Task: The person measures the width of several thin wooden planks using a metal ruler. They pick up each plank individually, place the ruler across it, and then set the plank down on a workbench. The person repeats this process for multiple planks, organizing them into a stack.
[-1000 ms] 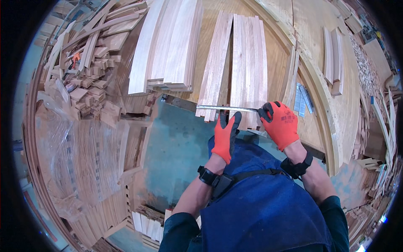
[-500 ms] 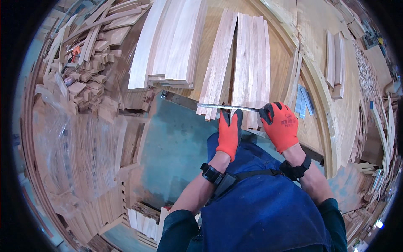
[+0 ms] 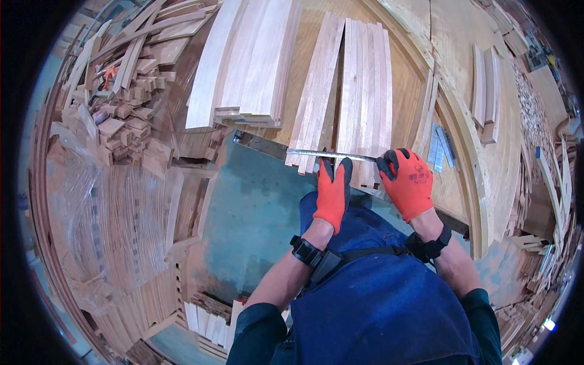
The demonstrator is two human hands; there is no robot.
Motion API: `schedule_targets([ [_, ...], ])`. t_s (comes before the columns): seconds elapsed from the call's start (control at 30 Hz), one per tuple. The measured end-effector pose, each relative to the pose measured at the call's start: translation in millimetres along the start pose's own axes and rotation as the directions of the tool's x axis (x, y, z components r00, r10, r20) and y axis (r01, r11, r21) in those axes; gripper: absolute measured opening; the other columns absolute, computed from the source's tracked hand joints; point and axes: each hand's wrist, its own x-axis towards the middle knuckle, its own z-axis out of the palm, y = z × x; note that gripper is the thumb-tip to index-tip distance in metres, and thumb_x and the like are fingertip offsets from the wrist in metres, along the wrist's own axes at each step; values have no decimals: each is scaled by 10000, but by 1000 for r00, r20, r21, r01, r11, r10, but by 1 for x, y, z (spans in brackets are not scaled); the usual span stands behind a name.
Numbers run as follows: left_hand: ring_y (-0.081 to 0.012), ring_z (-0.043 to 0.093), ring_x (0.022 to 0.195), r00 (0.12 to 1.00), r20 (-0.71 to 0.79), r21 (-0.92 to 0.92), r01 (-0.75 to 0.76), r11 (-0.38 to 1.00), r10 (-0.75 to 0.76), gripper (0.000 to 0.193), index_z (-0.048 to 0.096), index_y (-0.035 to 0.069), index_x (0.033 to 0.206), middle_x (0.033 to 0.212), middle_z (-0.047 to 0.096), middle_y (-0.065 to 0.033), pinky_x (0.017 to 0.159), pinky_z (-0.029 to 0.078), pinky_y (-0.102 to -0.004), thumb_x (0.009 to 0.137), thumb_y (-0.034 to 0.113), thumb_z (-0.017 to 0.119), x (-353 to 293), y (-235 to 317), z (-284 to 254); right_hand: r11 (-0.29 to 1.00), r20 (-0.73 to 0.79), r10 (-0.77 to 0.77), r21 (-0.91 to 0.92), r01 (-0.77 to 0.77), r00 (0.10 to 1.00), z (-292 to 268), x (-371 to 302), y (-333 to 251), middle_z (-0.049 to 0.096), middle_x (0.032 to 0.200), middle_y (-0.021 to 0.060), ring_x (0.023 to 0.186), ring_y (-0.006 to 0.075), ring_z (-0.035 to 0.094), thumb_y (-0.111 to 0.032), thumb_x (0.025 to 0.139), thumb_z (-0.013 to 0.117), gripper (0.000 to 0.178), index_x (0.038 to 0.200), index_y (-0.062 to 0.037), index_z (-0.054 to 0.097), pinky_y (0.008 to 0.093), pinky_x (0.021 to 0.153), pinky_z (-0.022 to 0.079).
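Observation:
A row of several light wooden slats [image 3: 359, 91] lies side by side on the workbench [image 3: 316, 73], their near ends at the bench edge. Across those ends lies a thin metal ruler [image 3: 322, 154]. My right hand [image 3: 406, 182], in an orange glove, pinches the ruler's right end. My left hand [image 3: 333, 191], also in an orange glove, rests with its fingertips against the slat ends just under the ruler. A blue apron covers my body below.
A stack of longer boards [image 3: 243, 67] lies left of the slats. Offcut blocks [image 3: 121, 121] are heaped at the far left above a plastic-wrapped bundle of wood [image 3: 103, 225]. The floor [image 3: 255, 213] is teal. More boards [image 3: 490, 91] lie at the right.
Both hands and the ruler keep the same place at the slat ends. The view has shifted a little; nothing was picked up or let go.

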Motion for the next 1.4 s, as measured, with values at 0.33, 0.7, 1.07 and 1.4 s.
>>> schedule_targets([
  [0.33, -269, 314, 1472, 999, 12, -218, -39, 975, 43, 625, 232, 8, 1589, 1614, 309, -162, 1203, 257, -353, 1082, 314, 430, 19, -45, -6, 997, -4, -10, -71, 10, 1000, 1, -1, 0, 642, 983, 87, 963, 323, 631, -246, 763, 791, 290, 981, -116, 652, 452, 793, 513],
  [0.7, -191, 539, 1105, 975, 16, -35, -222, 974, 223, 420, 495, -46, 1367, 1240, 602, -136, 1006, 427, -330, 1093, 271, 465, 21, -30, -3, 998, -85, -40, -60, 35, 996, 5, -2, 1, 639, 913, 72, 894, 320, 639, -176, 768, 786, 194, 904, -128, 657, 433, 741, 522],
  [1.07, -198, 523, 1217, 947, 35, 122, -322, 939, 321, 424, 463, -48, 1416, 1350, 552, -138, 1080, 403, -324, 1104, 236, 429, 25, -52, -15, 997, 6, 5, -80, -4, 1000, -2, -4, -2, 640, 987, 93, 952, 317, 640, -262, 761, 795, 315, 1014, -121, 672, 445, 792, 518],
  [1.4, -246, 327, 1466, 983, 173, -18, 62, 998, -58, 670, 259, -4, 1577, 1591, 345, -162, 1193, 270, -344, 1064, 356, 498, 9, 0, -18, 785, -114, 381, 565, -256, 917, -45, 0, 76, 679, 782, 85, 677, 138, 644, -122, 869, 719, 143, 991, -47, 722, 304, 608, 503],
])
